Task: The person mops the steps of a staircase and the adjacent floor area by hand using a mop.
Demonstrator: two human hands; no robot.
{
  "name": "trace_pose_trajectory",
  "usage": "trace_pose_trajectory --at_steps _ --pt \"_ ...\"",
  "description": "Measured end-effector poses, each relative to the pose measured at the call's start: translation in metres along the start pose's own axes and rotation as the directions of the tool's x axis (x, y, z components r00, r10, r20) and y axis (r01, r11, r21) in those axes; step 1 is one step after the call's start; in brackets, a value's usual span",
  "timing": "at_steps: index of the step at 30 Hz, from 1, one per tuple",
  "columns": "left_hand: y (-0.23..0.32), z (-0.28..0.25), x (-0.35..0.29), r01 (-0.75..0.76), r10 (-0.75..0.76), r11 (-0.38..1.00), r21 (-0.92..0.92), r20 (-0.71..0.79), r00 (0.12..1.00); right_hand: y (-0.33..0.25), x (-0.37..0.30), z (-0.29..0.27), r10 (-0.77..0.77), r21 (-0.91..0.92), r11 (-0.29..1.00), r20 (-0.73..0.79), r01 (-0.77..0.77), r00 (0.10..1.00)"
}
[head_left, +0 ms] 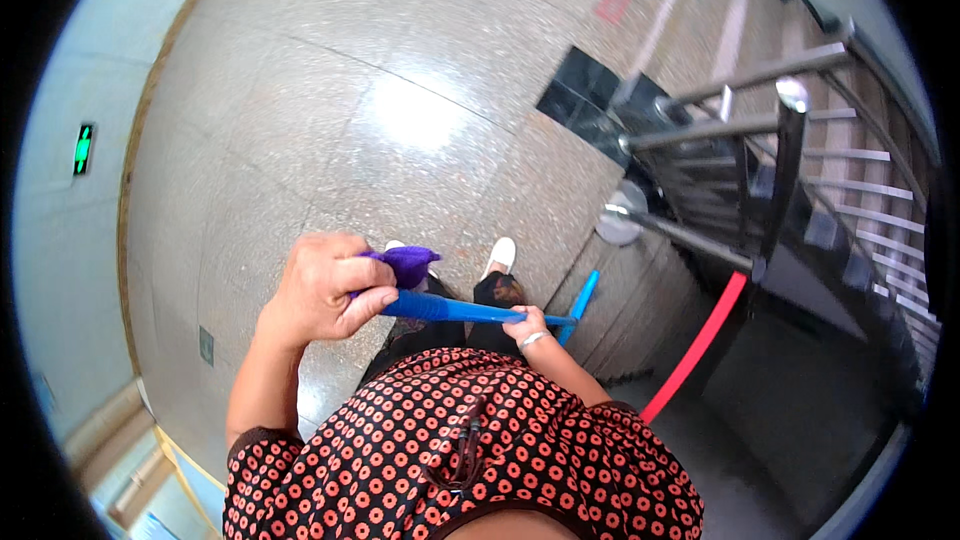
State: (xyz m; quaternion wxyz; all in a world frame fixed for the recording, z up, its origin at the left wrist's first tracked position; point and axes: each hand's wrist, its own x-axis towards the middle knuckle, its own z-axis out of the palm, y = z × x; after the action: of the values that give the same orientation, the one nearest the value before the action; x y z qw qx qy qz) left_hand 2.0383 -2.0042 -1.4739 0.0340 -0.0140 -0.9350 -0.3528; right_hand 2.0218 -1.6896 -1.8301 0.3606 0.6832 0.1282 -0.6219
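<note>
My left hand (335,285) is closed with a bunched purple cloth (405,263) in its fingers. Its thumb lies beside the thick near end of a blue long-handled tool (440,308); whether it also grips that end I cannot tell. My right hand (525,325), with a bracelet at the wrist, is wrapped round the thinner part of the handle. Beyond that hand the handle meets a narrow blue crosspiece (580,306), and the kind of tool is not clear from here.
Metal stair railings (720,130) and steps (880,210) rise at the right. Stairs lead down beside my right foot, near a red strip (697,345). A pale wall (90,240) with a green lit sign (84,149) runs along the left. Shiny stone floor (270,130) lies ahead.
</note>
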Motion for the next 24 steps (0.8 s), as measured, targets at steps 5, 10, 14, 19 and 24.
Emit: trace_pose_trajectory --at_steps 5,10,14,19,24 --pt "-0.026 -0.082 -0.061 0.040 -0.059 0.996 -0.076 -0.260 0.964 0.078 -0.027 0.069 -0.128 -0.176 0.975 0.055 0.136 0.990" --pt "-0.036 -0.164 -0.156 0.120 -0.092 0.992 0.050 -0.385 0.918 0.179 -0.042 0.122 -0.128 -0.399 0.903 0.106 0.160 0.986" --pt "-0.030 -0.203 -0.246 0.383 -0.278 0.923 0.032 -0.634 0.722 0.261 -0.035 0.140 -0.065 -0.567 0.822 0.018 0.064 0.998" --pt "-0.005 -0.216 -0.330 0.565 -0.363 0.825 -0.016 -0.781 0.508 0.359 -0.033 0.186 -0.115 -0.653 0.753 -0.008 0.082 0.993" --pt "0.040 -0.186 -0.358 0.774 -0.447 0.630 0.068 -0.783 0.432 0.415 0.021 0.208 -0.021 -0.859 0.503 0.099 0.096 0.995"
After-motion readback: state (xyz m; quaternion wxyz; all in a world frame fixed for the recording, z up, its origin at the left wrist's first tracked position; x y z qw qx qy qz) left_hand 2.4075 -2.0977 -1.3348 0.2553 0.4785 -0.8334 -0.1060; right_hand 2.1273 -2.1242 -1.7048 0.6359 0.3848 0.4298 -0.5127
